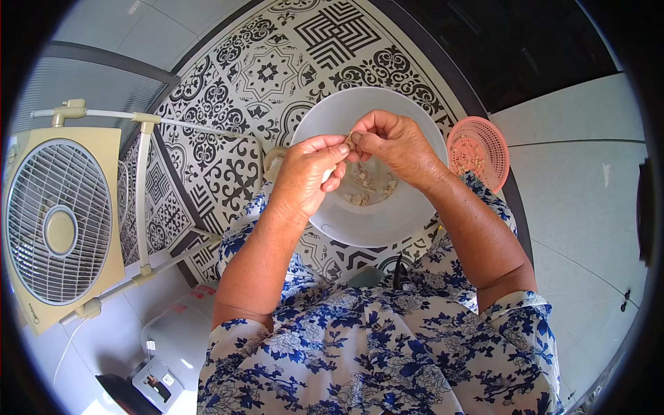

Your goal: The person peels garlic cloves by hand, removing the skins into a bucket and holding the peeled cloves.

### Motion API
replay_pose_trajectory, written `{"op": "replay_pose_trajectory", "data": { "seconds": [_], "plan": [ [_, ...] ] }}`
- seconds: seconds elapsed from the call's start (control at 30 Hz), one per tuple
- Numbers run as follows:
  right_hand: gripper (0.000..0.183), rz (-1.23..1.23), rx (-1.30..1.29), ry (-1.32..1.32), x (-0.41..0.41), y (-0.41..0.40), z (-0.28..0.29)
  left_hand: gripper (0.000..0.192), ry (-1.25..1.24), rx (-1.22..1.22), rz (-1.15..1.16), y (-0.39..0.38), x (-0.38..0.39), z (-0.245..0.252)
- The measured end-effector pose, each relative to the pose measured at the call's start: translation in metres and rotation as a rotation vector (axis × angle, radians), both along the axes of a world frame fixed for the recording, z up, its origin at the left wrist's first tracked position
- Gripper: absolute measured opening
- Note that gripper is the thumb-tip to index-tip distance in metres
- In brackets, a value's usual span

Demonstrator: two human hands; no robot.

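Note:
My left hand [314, 168] and my right hand [391, 145] meet above a large white bowl [363, 228], their fingertips pinching a small brownish piece [351, 140] between them. What the piece is, I cannot tell. Something white, partly hidden, is tucked in the curled fingers of my left hand. Pale, brownish scraps [358, 198] lie at the bottom of the bowl, below my hands. Right of the bowl, by my knee, a pink plastic colander [500, 155] holds small pale pieces.
A Midea box fan [59, 231] stands at the left beside a pale tubular frame [143, 192]. The floor has black-and-white patterned tiles [267, 72]. A dark glossy panel [524, 46] and pale cabinet fronts [570, 197] line the right side. A grey-white container [179, 337] is at lower left.

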State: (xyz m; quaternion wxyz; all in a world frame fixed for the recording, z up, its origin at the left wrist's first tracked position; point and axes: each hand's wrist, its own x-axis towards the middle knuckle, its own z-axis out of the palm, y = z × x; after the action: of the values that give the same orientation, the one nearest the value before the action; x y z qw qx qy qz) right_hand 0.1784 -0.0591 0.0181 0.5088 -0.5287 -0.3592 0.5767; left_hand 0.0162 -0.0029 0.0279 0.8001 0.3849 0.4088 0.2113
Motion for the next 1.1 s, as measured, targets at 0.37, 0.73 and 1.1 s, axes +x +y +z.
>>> {"op": "replay_pose_trajectory", "data": {
  "seconds": [0.37, 0.73, 1.1],
  "plan": [
    [0.009, -0.115, -0.010, 0.015, -0.009, 0.001, -0.005, 0.015, 0.008, 0.111, 0.074, -0.016, 0.009, 0.002],
    [0.008, -0.289, -0.021, 0.183, -0.021, -0.002, 0.002, 0.013, -0.056, 0.190, 0.240, -0.024, 0.016, -0.006],
    [0.007, -0.277, -0.022, 0.128, -0.017, -0.002, -0.004, 0.016, -0.313, -0.216, 0.238, -0.013, 0.012, -0.008]
  ]
}}
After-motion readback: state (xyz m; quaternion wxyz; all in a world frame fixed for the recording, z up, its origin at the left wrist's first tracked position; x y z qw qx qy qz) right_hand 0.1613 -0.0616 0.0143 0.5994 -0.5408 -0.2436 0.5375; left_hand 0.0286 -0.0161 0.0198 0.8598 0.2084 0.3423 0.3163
